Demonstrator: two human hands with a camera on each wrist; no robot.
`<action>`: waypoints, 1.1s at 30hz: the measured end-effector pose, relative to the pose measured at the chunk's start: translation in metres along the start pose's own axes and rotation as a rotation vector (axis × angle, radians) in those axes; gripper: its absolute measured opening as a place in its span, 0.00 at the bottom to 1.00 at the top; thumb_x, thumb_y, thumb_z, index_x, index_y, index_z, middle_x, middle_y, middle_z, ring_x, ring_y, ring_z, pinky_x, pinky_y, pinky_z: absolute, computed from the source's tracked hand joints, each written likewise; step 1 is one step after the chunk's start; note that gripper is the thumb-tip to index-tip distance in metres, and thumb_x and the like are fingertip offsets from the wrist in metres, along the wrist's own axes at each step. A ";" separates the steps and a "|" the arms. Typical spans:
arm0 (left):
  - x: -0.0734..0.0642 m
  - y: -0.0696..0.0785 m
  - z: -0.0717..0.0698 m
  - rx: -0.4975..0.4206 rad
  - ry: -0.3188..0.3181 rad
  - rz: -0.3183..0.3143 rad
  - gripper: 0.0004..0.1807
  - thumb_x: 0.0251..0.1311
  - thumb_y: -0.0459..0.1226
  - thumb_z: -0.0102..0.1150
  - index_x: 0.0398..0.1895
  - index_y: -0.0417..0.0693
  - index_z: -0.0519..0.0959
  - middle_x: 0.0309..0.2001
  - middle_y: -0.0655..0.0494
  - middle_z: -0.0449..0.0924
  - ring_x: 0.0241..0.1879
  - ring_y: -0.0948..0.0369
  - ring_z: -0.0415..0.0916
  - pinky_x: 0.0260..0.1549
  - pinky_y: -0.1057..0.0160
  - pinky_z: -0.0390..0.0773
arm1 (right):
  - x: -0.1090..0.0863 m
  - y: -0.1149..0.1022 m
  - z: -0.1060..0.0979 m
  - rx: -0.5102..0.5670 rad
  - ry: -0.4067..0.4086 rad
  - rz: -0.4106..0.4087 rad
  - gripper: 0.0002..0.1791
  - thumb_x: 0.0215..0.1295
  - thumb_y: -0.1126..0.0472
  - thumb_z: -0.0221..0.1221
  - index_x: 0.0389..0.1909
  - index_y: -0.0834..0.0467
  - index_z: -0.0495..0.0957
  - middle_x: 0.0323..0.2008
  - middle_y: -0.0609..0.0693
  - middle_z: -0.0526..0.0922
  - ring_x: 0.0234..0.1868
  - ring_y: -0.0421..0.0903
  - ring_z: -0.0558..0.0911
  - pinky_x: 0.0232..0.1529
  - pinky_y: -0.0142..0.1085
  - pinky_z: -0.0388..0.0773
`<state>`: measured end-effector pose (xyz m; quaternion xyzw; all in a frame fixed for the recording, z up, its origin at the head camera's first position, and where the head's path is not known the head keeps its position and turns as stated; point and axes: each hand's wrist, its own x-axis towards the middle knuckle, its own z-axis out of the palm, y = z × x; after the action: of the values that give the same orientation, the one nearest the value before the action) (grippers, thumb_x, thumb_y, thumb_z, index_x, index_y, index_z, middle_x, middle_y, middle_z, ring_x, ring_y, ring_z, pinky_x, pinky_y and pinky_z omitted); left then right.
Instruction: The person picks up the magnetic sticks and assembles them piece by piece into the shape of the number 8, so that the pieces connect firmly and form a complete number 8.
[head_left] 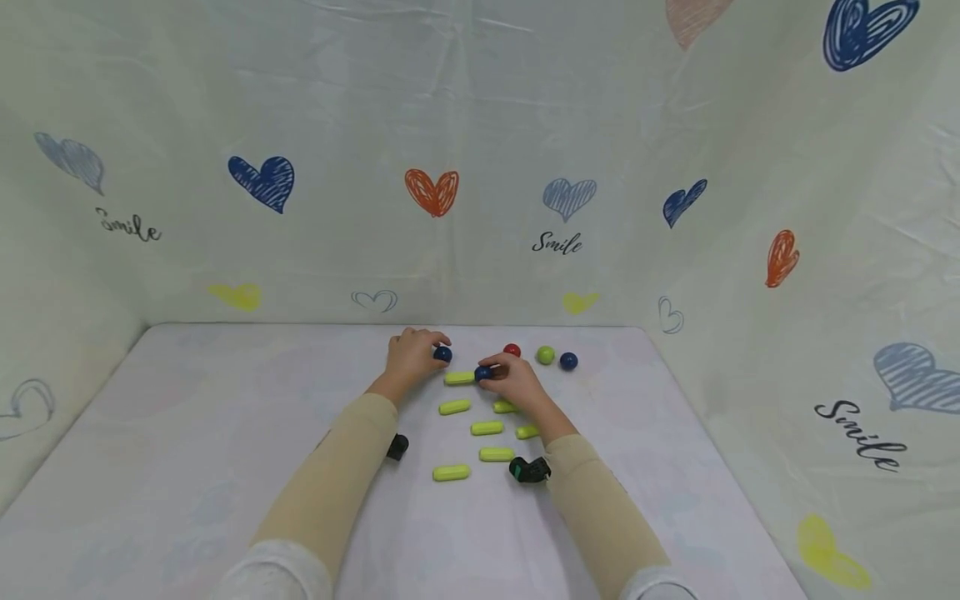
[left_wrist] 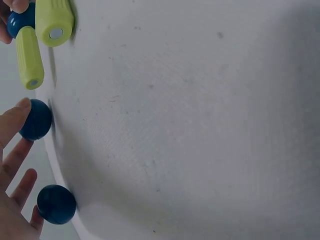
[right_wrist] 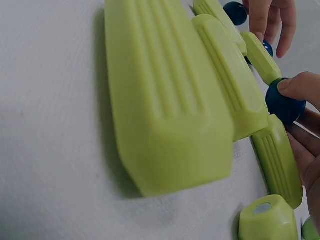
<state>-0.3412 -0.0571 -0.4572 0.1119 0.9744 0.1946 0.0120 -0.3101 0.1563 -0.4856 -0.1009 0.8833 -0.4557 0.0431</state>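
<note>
Near the table's back edge, my left hand [head_left: 411, 354] pinches a blue ball [left_wrist: 36, 120] between thumb and finger. A second blue ball [left_wrist: 56, 204] is close to that hand's little finger in the left wrist view. My right hand [head_left: 517, 382] pinches another blue ball [right_wrist: 286, 101], thumb on its side. From this ball a yellow-green magnetic stick [head_left: 459, 378] extends toward the left hand, its end against the ball. The stick's other end, with a metal disc, points at the left hand's ball, with a small gap in the left wrist view.
Several yellow-green sticks [head_left: 487, 428] lie between the forearms. A red ball [head_left: 512, 350], a green ball [head_left: 545, 355] and a blue ball [head_left: 568, 362] stand behind and right of the right hand. Black devices [head_left: 530, 470] show beside the forearms. A heart-printed curtain [head_left: 487, 275] borders the table's back.
</note>
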 end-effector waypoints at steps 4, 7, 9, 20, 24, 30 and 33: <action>0.002 -0.001 0.001 0.005 0.002 0.001 0.21 0.56 0.40 0.71 0.54 0.57 0.81 0.51 0.55 0.80 0.56 0.50 0.67 0.58 0.43 0.62 | 0.000 -0.001 0.000 -0.004 -0.003 0.002 0.17 0.60 0.64 0.68 0.50 0.57 0.82 0.47 0.52 0.83 0.47 0.48 0.82 0.48 0.40 0.80; 0.002 -0.002 0.002 0.024 0.000 0.007 0.20 0.56 0.40 0.70 0.54 0.57 0.81 0.52 0.55 0.80 0.55 0.50 0.67 0.58 0.43 0.62 | -0.001 -0.002 0.000 -0.005 -0.009 0.011 0.17 0.60 0.64 0.67 0.50 0.56 0.82 0.47 0.52 0.82 0.47 0.47 0.82 0.49 0.40 0.80; 0.002 -0.003 0.003 0.036 -0.005 0.016 0.20 0.57 0.40 0.70 0.54 0.57 0.81 0.52 0.54 0.80 0.55 0.49 0.68 0.58 0.42 0.62 | -0.001 -0.003 0.000 -0.006 -0.014 0.012 0.16 0.60 0.64 0.67 0.50 0.56 0.82 0.47 0.51 0.82 0.47 0.47 0.82 0.50 0.41 0.80; 0.002 -0.004 0.003 0.021 -0.020 -0.003 0.21 0.57 0.41 0.70 0.56 0.57 0.80 0.53 0.54 0.80 0.56 0.49 0.69 0.58 0.41 0.62 | -0.003 -0.004 -0.002 -0.005 -0.013 0.016 0.17 0.60 0.64 0.67 0.51 0.56 0.82 0.47 0.52 0.82 0.48 0.48 0.82 0.50 0.41 0.79; 0.001 -0.004 0.003 0.029 -0.014 -0.016 0.21 0.57 0.42 0.70 0.55 0.58 0.80 0.52 0.54 0.80 0.55 0.49 0.69 0.59 0.40 0.61 | -0.003 -0.004 -0.001 -0.015 -0.012 0.002 0.17 0.60 0.65 0.67 0.51 0.57 0.82 0.47 0.52 0.82 0.48 0.48 0.82 0.50 0.40 0.79; 0.000 -0.004 0.002 0.005 0.016 -0.006 0.21 0.58 0.42 0.69 0.55 0.57 0.80 0.51 0.54 0.80 0.54 0.49 0.70 0.59 0.41 0.62 | -0.003 -0.006 -0.003 -0.031 0.000 -0.002 0.17 0.60 0.64 0.68 0.51 0.57 0.82 0.47 0.52 0.82 0.47 0.48 0.81 0.48 0.40 0.80; -0.001 -0.003 -0.001 -0.020 0.026 0.001 0.21 0.58 0.42 0.69 0.56 0.57 0.80 0.52 0.54 0.80 0.55 0.49 0.70 0.59 0.41 0.62 | -0.003 -0.007 -0.006 -0.026 0.007 0.007 0.17 0.60 0.64 0.68 0.51 0.56 0.82 0.47 0.52 0.82 0.47 0.48 0.81 0.48 0.41 0.80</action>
<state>-0.3407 -0.0600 -0.4572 0.1095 0.9724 0.2060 0.0004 -0.3075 0.1572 -0.4765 -0.0968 0.8898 -0.4442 0.0403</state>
